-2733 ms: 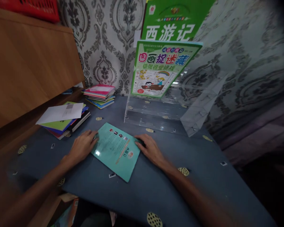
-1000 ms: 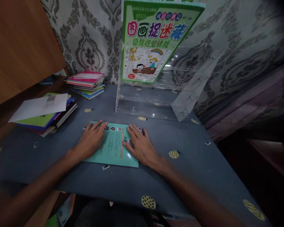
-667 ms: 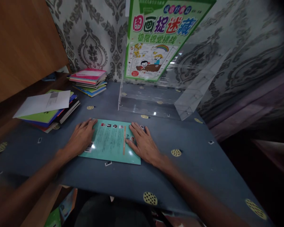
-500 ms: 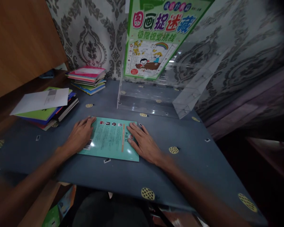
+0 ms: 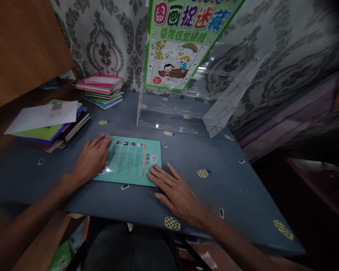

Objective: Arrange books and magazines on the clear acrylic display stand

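Observation:
A teal book (image 5: 130, 162) lies flat on the table, showing a side with small portraits, lines of text and a barcode partly under my hand. My left hand (image 5: 94, 156) rests over its left edge, palm down with fingers stretched out. At the lower right corner, the fingertips of my right hand (image 5: 173, 190) touch the cover; the fingers are spread and most of that hand is past the book's edge. Neither hand grips anything.
A clear acrylic stand (image 5: 172, 122) holds a green picture book (image 5: 176, 56) at the back. Stacked books (image 5: 101, 90) stand at the back left, with another pile (image 5: 49, 126) nearer, topped by a white sheet. The patterned tablecloth (image 5: 228, 188) covers the table.
My right hand has slid down the book's right side toward me, from its upper part to the lower corner. My left hand stays on the left edge. The view has shifted slightly.

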{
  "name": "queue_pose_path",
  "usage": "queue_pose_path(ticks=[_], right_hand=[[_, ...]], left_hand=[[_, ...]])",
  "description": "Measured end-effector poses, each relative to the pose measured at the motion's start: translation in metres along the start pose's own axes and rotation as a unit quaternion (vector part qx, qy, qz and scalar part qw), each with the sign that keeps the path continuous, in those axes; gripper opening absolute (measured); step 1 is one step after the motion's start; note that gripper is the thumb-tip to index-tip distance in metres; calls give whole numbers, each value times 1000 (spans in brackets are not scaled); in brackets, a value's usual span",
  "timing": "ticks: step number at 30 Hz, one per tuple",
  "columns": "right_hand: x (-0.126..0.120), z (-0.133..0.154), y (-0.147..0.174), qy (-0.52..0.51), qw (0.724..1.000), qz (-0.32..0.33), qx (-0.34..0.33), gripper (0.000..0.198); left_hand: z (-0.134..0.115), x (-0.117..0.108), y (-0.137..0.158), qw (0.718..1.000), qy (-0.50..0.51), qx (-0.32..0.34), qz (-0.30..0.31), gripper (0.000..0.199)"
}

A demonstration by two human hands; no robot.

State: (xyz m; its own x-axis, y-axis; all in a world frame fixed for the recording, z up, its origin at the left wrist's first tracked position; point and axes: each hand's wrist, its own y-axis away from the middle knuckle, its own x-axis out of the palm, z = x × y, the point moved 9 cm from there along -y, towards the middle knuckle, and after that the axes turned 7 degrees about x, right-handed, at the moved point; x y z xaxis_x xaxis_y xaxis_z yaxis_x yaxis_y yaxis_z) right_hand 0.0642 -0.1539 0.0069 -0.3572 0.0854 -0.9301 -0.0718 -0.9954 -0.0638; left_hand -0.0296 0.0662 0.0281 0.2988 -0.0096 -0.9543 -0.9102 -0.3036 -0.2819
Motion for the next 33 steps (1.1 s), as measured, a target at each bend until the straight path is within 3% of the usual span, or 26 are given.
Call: queue_pose_path(ticks=[5,7,10,17,28,30,33], right_hand=[[14,32,0,-3,996,35,-78,54],[17,36,-1,-5,996,38,-84,57],[18,36,-2,-18,995,45,-83,62],[4,20,-14,-47,995,73,-56,71],[-10,-55,-71,-28,999,26,-11,63],[-12,-50,-76,-29,999,25,-10,62],[-8,-10,-82,-58,995,58,-63,66]], left_hand=[[-82,-12,37,976,18,211,-44,35],[-106,-10,51,967,15,248,-53,38],[-118,-7,59,969,13,240,-66,41],[-117,-9,56,970,17,228,-82,37],[-130,-14,55,974,-39,208,-76,38],[-134,-13,58,979,-48,189,-66,41],[-137,-13,64,983,-44,162,-68,40]])
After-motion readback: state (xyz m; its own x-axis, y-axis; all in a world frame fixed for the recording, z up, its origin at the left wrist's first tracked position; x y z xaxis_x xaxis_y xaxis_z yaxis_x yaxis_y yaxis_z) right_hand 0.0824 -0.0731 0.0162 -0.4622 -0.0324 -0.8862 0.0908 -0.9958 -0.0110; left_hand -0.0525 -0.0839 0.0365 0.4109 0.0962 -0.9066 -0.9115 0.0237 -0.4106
